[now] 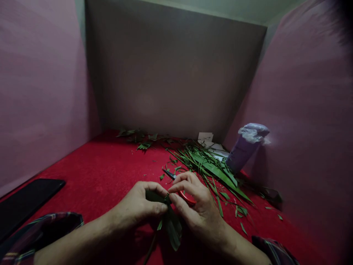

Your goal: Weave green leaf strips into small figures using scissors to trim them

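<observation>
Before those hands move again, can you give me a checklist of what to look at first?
1. Left hand holding the green leaf: ok, pinched between thumb and finger.
2. Right hand gripping it too: cannot tell; its fingertips are right at the leaf.
3. Red-handled scissors put down: ok, lying beyond the right hand.
4. Scissor blades fully shut: cannot tell.
5. Red cloth free of leaf scraps: not ok, bits lie scattered.

Fingertips to fingertips, all but meeting! The left hand arched its index finger above its outstretched thumb; opposite those tips, the right hand pinched thumb to index, another finger bent just above, both forearms slanting in behind.
</observation>
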A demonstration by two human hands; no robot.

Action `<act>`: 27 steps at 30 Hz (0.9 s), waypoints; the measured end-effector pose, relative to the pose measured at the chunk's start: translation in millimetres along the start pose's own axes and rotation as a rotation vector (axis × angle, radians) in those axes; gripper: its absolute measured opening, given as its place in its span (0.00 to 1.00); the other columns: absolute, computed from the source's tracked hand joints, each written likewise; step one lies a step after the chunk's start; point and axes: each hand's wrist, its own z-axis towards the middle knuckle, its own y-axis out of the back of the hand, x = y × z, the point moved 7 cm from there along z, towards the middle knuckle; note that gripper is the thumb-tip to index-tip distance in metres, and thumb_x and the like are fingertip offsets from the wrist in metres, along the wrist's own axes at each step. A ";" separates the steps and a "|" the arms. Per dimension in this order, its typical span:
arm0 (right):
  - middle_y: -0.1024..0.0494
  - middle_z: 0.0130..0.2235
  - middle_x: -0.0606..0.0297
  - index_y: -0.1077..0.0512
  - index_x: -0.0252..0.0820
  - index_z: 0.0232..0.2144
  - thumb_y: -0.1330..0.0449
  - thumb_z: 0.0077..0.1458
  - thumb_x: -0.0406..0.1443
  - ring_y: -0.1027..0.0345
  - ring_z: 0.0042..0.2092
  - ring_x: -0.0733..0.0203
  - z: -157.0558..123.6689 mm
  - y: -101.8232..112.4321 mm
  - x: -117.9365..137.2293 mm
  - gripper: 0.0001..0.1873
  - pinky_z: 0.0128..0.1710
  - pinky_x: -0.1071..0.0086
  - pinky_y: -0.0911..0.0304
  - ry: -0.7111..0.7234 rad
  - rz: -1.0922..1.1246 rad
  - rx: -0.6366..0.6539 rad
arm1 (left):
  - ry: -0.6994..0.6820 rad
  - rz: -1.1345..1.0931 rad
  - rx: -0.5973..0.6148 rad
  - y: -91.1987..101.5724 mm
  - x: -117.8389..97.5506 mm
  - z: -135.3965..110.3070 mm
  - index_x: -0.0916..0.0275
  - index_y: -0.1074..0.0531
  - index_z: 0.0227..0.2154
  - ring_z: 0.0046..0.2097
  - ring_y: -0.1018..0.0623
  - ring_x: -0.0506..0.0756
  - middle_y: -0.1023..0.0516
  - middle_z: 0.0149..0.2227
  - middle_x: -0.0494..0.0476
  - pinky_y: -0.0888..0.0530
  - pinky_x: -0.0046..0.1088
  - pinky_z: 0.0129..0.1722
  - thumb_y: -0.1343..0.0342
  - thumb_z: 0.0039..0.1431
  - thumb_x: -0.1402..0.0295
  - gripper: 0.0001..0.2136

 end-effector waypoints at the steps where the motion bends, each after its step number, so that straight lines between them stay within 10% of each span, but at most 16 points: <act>1: 0.32 0.35 0.61 0.29 0.39 0.30 0.43 0.52 0.29 0.37 0.40 0.60 0.1 -1.6 -1.0 0.03 0.40 0.66 0.41 -0.014 -0.007 0.014 | 0.003 -0.007 -0.002 -0.8 -0.4 -0.3 0.67 0.28 0.26 0.22 0.31 0.49 0.26 0.20 0.51 0.37 0.24 0.24 0.35 0.36 0.71 0.11; 27: 0.31 0.35 0.61 0.32 0.39 0.30 0.50 0.57 0.30 0.36 0.39 0.59 -2.9 12.7 -11.8 0.07 0.39 0.65 0.40 -0.010 0.059 -0.167 | 0.081 -0.097 -0.051 6.7 4.1 -1.6 0.66 0.27 0.26 0.22 0.29 0.49 0.25 0.21 0.53 0.34 0.24 0.24 0.33 0.34 0.71 0.13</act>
